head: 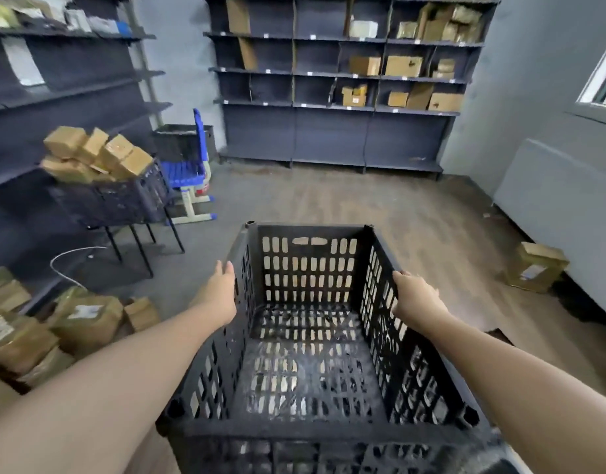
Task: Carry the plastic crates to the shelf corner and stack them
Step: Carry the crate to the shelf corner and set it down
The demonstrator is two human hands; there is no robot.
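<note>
An empty black plastic crate (308,265) with slotted walls hangs in front of me above the floor, carried between both hands. My left hand (221,292) grips its left wall near the top rim, fingers curled over the edge. My right hand (416,299) grips the right wall the same way. Another dark crate (183,140) stands on the floor in the corner between the two shelf units, behind a blue chair (188,169). A third dark crate (116,200), piled with cardboard boxes, sits on a black stand at the left.
Dark shelving (342,107) with cardboard boxes lines the back wall, and more shelving (72,80) runs along the left. Wrapped parcels (72,316) lie heaped on the floor at lower left. A single box (535,266) sits by a white panel on the right. Wooden floor stretches ahead.
</note>
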